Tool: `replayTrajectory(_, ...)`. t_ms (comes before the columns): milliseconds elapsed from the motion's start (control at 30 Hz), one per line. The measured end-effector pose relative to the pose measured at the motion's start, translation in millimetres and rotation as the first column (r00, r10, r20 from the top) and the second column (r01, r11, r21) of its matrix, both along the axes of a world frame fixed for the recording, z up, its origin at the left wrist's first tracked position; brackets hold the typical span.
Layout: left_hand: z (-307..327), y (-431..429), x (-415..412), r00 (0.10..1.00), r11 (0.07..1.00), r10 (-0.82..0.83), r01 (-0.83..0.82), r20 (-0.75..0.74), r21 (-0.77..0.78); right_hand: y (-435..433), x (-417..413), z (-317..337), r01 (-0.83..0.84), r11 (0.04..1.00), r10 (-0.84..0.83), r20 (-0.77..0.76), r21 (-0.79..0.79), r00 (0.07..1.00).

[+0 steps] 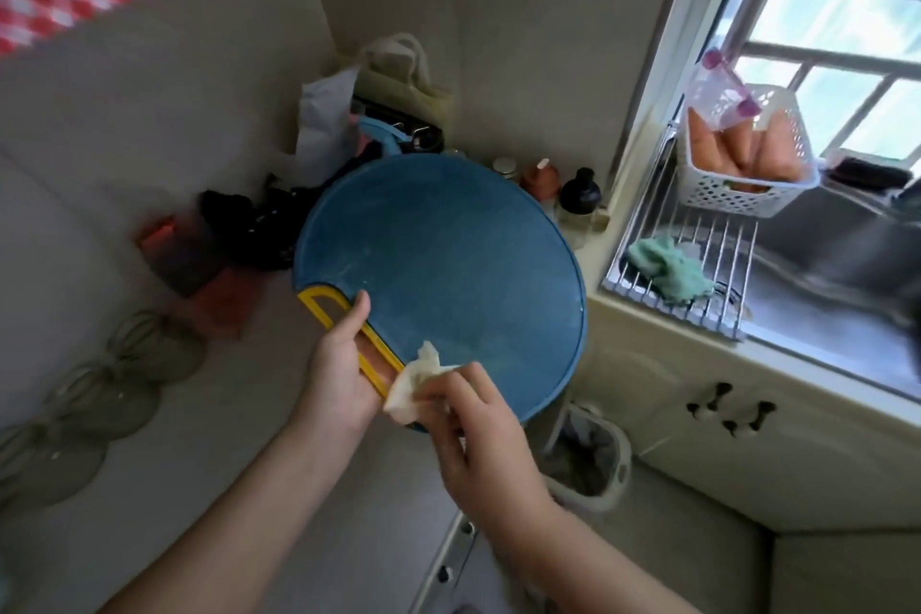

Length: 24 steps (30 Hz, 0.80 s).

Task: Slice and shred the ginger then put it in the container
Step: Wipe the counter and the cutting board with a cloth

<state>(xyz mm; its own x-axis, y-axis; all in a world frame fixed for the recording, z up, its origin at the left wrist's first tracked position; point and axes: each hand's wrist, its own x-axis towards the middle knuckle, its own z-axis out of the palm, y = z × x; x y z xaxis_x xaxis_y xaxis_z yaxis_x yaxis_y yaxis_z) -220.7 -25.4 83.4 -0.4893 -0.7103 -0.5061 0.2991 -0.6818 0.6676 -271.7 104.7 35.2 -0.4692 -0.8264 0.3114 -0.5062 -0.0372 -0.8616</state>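
A round blue cutting board with a yellow handle is held up off the counter, tilted. My left hand grips the yellow handle, thumb lying on the blue face. My right hand pinches a crumpled white paper towel against the board's near edge. No ginger or knife is in view.
A white waste bin stands on the floor below the board. At the right are a sink with a metal drying rack, a green cloth and a white basket of carrots. Bottles, bags and containers crowd the counter's back corner.
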Motion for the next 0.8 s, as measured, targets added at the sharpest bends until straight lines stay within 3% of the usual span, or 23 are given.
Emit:
replayTrajectory(100,-8,6,-4,0.999,0.999,-0.034,0.034,-0.003,0.028,12,-9,-13,0.092,0.995,-0.079,-0.235,0.047,0.969)
replayTrajectory(167,-12,8,-8,0.998,0.997,-0.056,0.056,0.011,0.05,20,-16,-19,0.207,0.977,-0.182,-0.305,0.051,0.935)
replayTrajectory(300,-11,6,-22,0.997,0.996,-0.077,0.077,0.001,0.047,29,-31,-20,0.345,0.939,-0.332,-0.302,-0.012,0.894)
replayTrajectory(400,-12,1,-27,0.997,0.997,-0.079,0.079,0.026,0.004,35,-61,-26,0.526,0.85,-0.511,-0.237,0.001,0.826)
replayTrajectory(600,-13,-9,-21,0.978,0.984,-0.166,0.172,0.13,-0.036,50,-134,-53,0.679,0.712,-0.674,-0.096,0.178,0.732)
replayTrajectory(700,-14,-9,-15,0.963,0.97,-0.175,0.204,0.205,-0.133,56,-163,-73,0.663,0.676,-0.665,-0.12,0.323,0.737)
replayTrajectory(800,-11,-7,-15,0.96,0.951,-0.153,0.207,0.232,-0.23,68,-178,-82,0.697,0.606,-0.737,-0.06,0.383,0.674)
